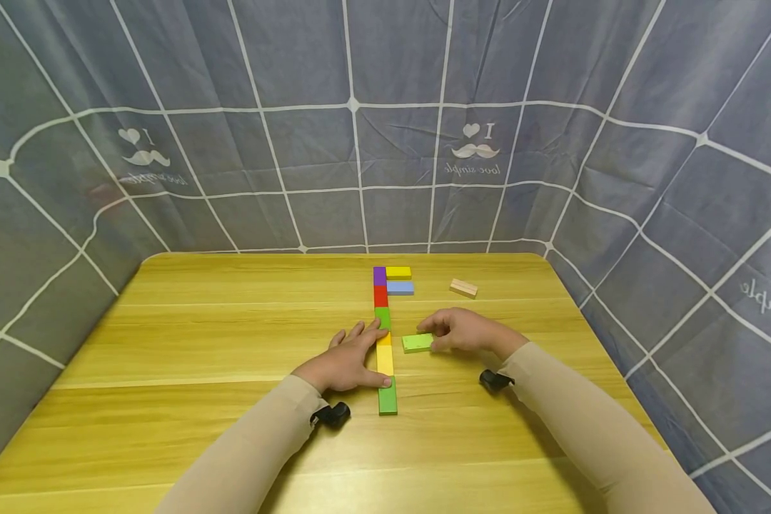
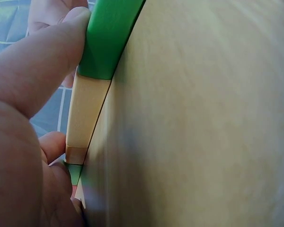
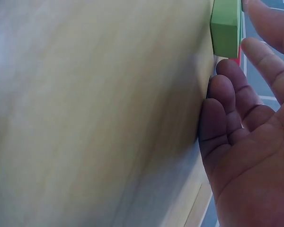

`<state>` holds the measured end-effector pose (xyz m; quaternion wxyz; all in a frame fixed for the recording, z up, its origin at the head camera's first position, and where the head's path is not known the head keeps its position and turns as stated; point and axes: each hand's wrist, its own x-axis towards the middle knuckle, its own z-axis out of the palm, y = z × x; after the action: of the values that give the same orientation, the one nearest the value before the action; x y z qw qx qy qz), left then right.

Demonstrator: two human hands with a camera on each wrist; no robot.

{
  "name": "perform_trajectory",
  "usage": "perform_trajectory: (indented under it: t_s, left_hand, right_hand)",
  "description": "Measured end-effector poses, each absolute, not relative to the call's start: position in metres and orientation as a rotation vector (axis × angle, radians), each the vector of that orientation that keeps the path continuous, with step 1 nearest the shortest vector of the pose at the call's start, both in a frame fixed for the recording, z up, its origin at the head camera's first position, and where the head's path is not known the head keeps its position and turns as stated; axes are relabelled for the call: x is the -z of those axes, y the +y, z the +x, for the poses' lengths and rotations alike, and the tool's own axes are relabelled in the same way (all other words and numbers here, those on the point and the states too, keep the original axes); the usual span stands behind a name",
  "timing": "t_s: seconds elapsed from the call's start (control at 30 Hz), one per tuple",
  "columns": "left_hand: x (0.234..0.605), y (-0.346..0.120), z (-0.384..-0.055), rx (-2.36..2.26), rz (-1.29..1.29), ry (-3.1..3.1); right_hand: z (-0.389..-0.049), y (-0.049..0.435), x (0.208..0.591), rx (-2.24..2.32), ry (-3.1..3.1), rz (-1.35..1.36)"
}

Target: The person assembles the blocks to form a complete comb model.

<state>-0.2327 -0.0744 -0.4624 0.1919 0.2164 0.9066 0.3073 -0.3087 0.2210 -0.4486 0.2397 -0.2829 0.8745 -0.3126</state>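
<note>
A straight row of coloured wooden blocks runs away from me: a green block nearest, then a yellow block, an orange block, another green block, a red block and a purple block. My left hand lies over the row from the left, fingers spread. Its thumb touches the nearest green block and its forefinger reaches the orange one. Right of the row, my right hand pinches a light green block by its right end; its other fingers curl loosely near the table.
A yellow block and a blue block stick out rightward from the row's far end. Further right lies a bare wood block. Grey checked curtains stand around the back and sides of the wooden table.
</note>
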Motion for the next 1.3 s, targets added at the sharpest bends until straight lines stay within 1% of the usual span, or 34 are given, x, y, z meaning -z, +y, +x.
perform_trajectory:
  t_s: [0.4,1.3]
  left_hand:
    - [0.4632,-0.0735,-0.2325,-0.851,0.608,2.549]
    - [0.4656,-0.0749,-0.2343,-0.848,0.611,2.554]
  right_hand:
    - [-0.3034,0.2210,0.4490,0.844,2.401,-0.775]
    - [-0.3031,0.2202,0.4538,0.868,2.416,-0.746]
